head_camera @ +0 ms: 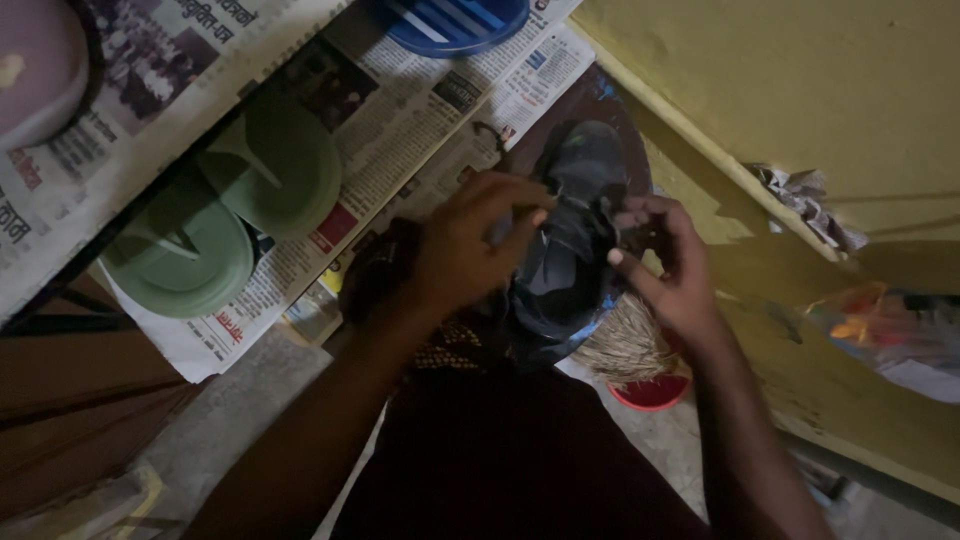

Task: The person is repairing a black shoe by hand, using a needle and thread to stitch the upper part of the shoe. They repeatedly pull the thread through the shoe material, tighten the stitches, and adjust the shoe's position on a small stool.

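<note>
Holding a dark sandal (570, 240) between them, both hands meet over the edge of a shelf lined with newspaper (400, 120). The left hand (465, 250) curls over the sandal's left side, fingers bent and pressing on its upper part. The right hand (670, 270) pinches a strap near the sandal's right edge between thumb and fingertips, the forefinger stretched toward the sole. The sandal lies tilted, its toe pointing up toward a yellow wall (800, 90), and it looks dark blue or black in the dim light.

On the newspaper to the left sit 2 pale green flip-flops (230, 210), side by side and overlapping, just beside the left forearm. A blue sandal with white stripes (455, 20) rests at the top edge, well apart from the hands. A pink rounded shape (35, 70) shows in the top left corner on a higher shelf. The newspaper carries printed columns, small photographs and red and yellow blocks near its lower fold.

Below the right hand, a straw broom head (625, 345) lies near a red round container (652, 392) on the floor. Crumpled paper (805, 200) sticks out along the wall ledge, and a colourful plastic bag (890, 335) with orange and red patches hangs at the right.
</note>
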